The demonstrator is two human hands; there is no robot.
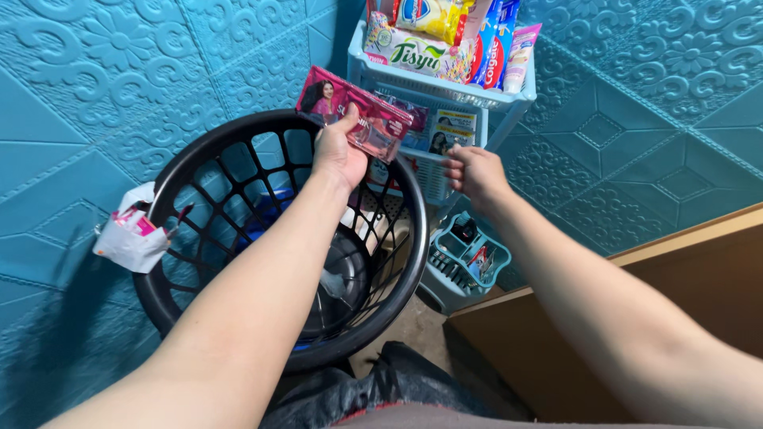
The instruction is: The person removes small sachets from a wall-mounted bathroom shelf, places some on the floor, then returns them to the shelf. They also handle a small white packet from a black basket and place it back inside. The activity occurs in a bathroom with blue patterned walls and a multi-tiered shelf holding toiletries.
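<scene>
My left hand (338, 155) grips a strip of pink sachets (354, 111) and holds it above the far rim of a black plastic basket (191, 163). My right hand (473, 173) hovers to the right of the basket, fingers curled loosely, holding nothing. It is just in front of a light blue tiered rack (441, 83). The rack's top shelf carries a pack of tissues (413, 54) and other packets. The basket's inside is mostly dark and partly hidden by my left forearm.
A crumpled white plastic bag (131, 234) hangs on the basket's left rim. The rack's bottom shelf (465, 258) holds small items. A brown wooden board (636, 270) lies at the right. Teal embossed wall panels surround the corner.
</scene>
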